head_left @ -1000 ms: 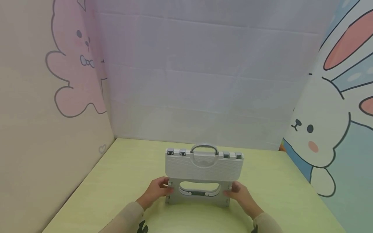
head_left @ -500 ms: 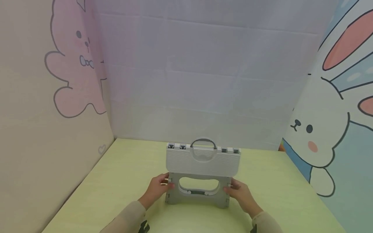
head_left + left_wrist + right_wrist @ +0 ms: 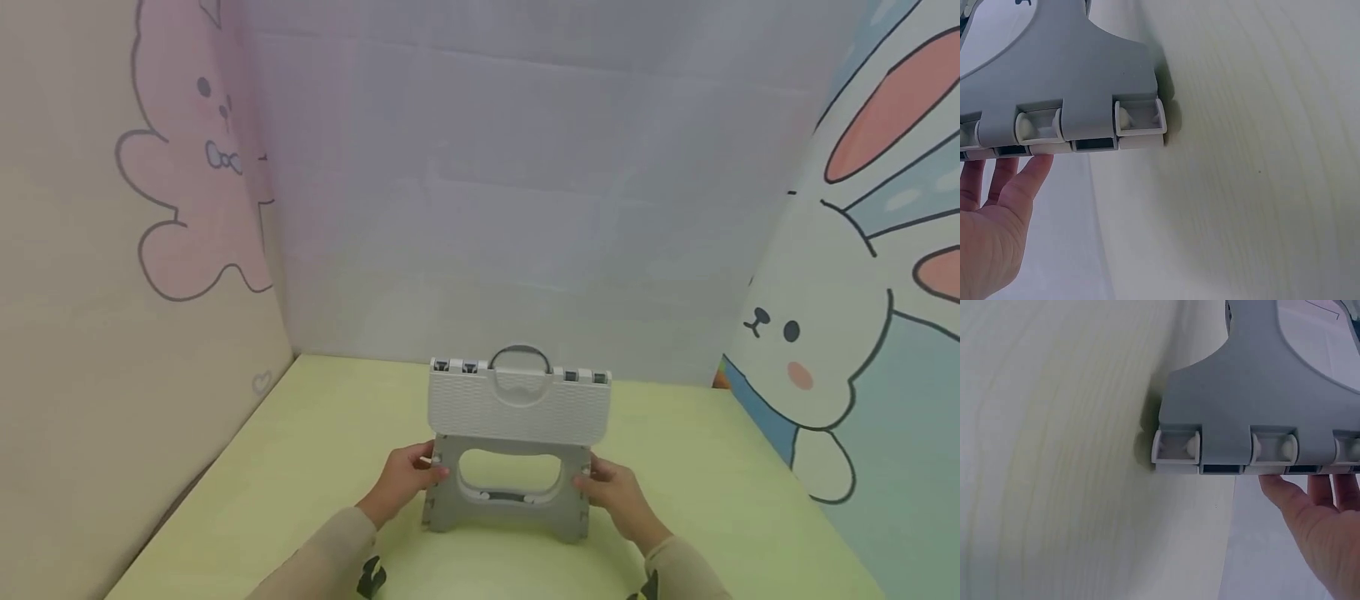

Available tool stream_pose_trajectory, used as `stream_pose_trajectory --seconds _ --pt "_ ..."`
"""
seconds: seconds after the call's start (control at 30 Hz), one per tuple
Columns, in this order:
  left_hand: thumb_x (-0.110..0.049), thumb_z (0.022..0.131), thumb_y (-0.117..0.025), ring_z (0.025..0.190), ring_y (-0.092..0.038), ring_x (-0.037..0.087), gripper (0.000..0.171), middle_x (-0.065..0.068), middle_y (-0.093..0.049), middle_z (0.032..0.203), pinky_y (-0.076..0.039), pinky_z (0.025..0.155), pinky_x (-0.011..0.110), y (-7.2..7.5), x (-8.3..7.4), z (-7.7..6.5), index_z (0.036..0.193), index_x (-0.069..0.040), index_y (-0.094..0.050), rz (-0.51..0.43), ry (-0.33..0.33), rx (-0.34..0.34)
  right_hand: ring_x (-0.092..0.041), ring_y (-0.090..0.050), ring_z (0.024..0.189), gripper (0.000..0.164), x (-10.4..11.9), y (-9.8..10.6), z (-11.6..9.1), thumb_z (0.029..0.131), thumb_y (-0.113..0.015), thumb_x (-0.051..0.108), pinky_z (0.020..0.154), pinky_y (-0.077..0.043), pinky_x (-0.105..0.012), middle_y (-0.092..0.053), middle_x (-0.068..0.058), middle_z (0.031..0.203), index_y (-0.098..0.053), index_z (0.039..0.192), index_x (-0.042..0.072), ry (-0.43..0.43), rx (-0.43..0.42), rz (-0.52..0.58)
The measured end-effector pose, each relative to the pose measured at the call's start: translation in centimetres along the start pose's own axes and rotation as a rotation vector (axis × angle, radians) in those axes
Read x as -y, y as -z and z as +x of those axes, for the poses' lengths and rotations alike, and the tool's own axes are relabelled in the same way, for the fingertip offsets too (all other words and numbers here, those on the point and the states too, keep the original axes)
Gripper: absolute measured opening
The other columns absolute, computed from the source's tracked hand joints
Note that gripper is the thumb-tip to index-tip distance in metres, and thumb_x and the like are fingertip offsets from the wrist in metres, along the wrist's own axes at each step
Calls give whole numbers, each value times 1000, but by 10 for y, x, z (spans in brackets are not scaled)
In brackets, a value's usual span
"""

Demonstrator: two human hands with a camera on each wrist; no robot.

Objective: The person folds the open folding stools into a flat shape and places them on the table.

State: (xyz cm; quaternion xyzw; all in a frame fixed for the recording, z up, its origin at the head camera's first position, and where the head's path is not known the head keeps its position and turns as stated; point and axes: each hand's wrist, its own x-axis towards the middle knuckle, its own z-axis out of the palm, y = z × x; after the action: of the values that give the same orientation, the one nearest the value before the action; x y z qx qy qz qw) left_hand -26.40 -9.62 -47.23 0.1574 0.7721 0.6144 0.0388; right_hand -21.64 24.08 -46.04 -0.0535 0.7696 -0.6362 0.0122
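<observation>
A folding step stool (image 3: 517, 423) stands upright, partly folded, on the table in the head view. Its white textured seat panel (image 3: 461, 408) tilts up at the back, with a dark carry handle (image 3: 519, 348) on the top edge. Below it is a grey leg panel (image 3: 446, 508) with an oval opening. My left hand (image 3: 401, 482) grips the leg panel's left edge, and my right hand (image 3: 618, 497) holds the right edge. In the left wrist view, fingers (image 3: 1029, 178) touch the hinged edge of the grey panel (image 3: 1079, 69). The right wrist view has fingers (image 3: 1282, 490) against the opposite edge.
A pale yellow table (image 3: 337, 417) lies under the stool. Behind it hangs a whitish cloth backdrop (image 3: 525, 208). Side walls with a pink cartoon figure (image 3: 195, 183) and a white cartoon rabbit (image 3: 825, 333) bound the table left and right.
The seat panel and its handle have risen in the head view and stand farther back. Both hands have shifted slightly upward along the leg panel's edges, still gripping it.
</observation>
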Motion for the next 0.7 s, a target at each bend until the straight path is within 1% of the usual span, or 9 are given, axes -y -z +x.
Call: stream_pose_trajectory --seconds 0.07,0.17,0.23,0.37,0.53,0.6,0.7 --pt "-9 84 -73 87 -64 21 53 17 -64 104 -56 71 37 2 -1 1 128 12 -52 1 3 3 -23 -65 98 57 1 -2 -1 89 -64 7 85 -52 -44 -57 -31 120 -36 133 -16 -24 3 19" --pt "-8 83 -73 87 -64 22 53 22 -64 109 -56 70 37 6 -1 1 128 11 -52 3 11 -3 -20 -65 95 59 2 -5 -2 89 -66 8 85 -52 -44 -59 -30 119 -35 133 -15 -43 12 51" --pt "-8 83 -73 87 -64 22 54 22 -64 110 -56 69 37 8 0 -1 128 11 -51 4 25 -6 -21 -65 95 59 2 -8 -3 88 -66 9 85 -52 -45 -59 -30 119 -35 132 -15 -45 19 60" --pt "-7 83 -73 84 -64 21 55 19 -64 104 -57 66 37 7 0 -3 129 13 -49 1 48 0 -24 -65 95 58 3 -9 -4 88 -67 10 84 -52 -45 -61 -29 115 -37 131 -16 -52 19 49" --pt "-8 84 -72 80 -63 18 53 15 -64 102 -57 64 36 3 0 0 128 13 -50 15 43 13 -27 -65 94 57 2 -5 -4 89 -65 8 82 -53 -45 -63 -24 108 -36 132 -15 -69 16 38" --pt "-8 84 -72 79 -62 17 53 15 -64 102 -57 64 36 1 1 0 128 12 -51 14 54 11 -27 -64 93 57 1 -5 -4 89 -64 8 81 -54 -46 -63 -22 106 -36 133 -15 -73 16 34" --pt "-8 83 -73 78 -62 17 53 14 -64 101 -57 63 36 -1 1 0 127 12 -52 3 74 -13 -27 -64 93 56 0 -5 -4 89 -64 7 80 -54 -46 -63 -20 105 -37 133 -15 -73 11 24"
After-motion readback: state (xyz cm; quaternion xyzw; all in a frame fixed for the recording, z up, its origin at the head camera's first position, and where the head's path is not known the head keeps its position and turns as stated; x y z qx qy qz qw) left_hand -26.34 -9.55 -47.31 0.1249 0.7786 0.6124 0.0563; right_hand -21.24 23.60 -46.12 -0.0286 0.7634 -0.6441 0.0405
